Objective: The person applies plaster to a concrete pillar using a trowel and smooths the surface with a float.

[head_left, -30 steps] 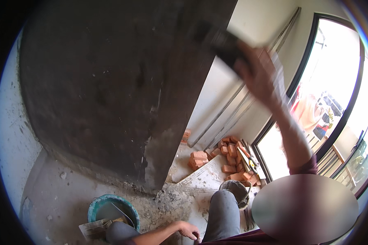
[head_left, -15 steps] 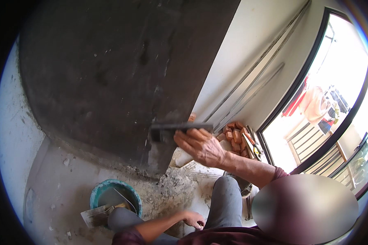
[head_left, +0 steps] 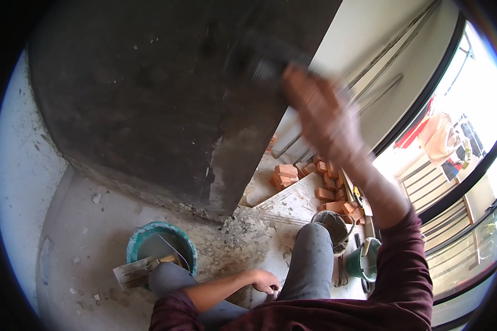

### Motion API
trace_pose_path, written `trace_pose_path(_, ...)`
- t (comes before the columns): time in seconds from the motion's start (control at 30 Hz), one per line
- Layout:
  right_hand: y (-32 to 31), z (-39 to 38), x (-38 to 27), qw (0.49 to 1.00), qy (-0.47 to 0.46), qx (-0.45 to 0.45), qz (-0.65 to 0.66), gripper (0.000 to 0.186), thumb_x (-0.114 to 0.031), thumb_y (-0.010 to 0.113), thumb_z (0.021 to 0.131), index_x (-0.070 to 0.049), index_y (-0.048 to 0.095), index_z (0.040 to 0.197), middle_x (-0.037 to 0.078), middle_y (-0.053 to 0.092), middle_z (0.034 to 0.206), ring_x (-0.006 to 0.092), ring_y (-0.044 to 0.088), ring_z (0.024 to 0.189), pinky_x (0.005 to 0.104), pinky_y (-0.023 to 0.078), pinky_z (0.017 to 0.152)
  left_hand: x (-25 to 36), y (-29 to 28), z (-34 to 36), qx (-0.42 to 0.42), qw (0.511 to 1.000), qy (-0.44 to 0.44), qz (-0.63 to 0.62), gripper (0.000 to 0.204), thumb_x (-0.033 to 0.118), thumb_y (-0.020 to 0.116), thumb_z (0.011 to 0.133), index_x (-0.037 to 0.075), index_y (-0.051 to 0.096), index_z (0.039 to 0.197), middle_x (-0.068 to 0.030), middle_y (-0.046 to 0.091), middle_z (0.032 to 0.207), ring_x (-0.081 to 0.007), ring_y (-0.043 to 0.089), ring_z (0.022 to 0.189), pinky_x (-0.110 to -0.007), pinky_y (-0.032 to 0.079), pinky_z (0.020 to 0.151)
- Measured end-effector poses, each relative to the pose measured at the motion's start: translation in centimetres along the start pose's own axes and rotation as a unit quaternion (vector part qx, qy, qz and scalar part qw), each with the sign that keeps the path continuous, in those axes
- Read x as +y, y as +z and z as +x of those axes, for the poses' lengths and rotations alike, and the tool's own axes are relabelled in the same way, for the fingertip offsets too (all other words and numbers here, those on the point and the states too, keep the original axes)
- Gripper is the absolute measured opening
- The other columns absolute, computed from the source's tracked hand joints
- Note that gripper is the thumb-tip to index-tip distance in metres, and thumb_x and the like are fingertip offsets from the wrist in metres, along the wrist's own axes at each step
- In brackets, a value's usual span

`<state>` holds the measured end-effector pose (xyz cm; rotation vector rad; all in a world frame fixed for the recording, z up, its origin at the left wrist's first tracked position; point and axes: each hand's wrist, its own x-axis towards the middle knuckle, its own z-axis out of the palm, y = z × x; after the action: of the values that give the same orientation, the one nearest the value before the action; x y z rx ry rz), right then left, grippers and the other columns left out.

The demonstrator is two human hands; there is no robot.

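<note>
My right hand [head_left: 320, 116], smeared by motion, grips a dark flat float [head_left: 270, 63] against the upper right part of the dark plastered wall face [head_left: 121, 105]. My left hand [head_left: 265, 281] rests low between my bent knees, fingers curled beside my right thigh [head_left: 309, 265]; whether they hold anything small is unclear. At my left knee a teal basin [head_left: 141, 240] holds grey liquid, with a steel trowel [head_left: 132, 270] lying across it.
Red bricks [head_left: 328, 187] are piled at the back beside long leaning poles [head_left: 386, 55]. A mortar bucket [head_left: 337, 231] and a green bucket [head_left: 364, 259] stand right of my knee. A framed glass opening [head_left: 453, 143] shows hanging laundry outside. Rubble [head_left: 226, 237] lines the wall foot.
My right arm swept the float down to the lower right of the dark face by half a second ago, and has moved back up since. My left hand stays low.
</note>
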<state>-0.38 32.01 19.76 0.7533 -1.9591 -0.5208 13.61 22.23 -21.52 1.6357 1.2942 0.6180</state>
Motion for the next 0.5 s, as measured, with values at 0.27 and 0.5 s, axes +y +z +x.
trace_pose_path(0.27,0.0,-10.9,-6.8,0.959,0.086,-0.06,0.264,0.046,-0.004,0.064,0.08,-0.002,0.056,0.125,0.013,0.065,0.106,0.029,0.061,0.089,0.0432,0.05,0.076,0.1,-0.2,0.0,-0.048,0.998,0.027,0.035,0.038,0.019,0.063,0.084,0.001,0.064,0.117,-0.0179,0.069,0.108,-0.0328,0.064,0.098,-0.039,0.049,0.087)
trace_pose_path(0.5,-5.6,5.3,10.5,0.792,0.321,0.38,0.354,0.048,-0.024,0.067,0.091,0.001,0.051,0.129,0.019,0.064,0.105,0.0211,0.063,0.095,0.0355,0.053,0.078,-2.4,0.7,0.8,-0.08,0.997,-0.018,0.009,0.04,0.021,0.063,0.086,-0.001,0.062,0.118,-0.0174,0.069,0.108,-0.0295,0.065,0.093,-0.038,0.051,0.082)
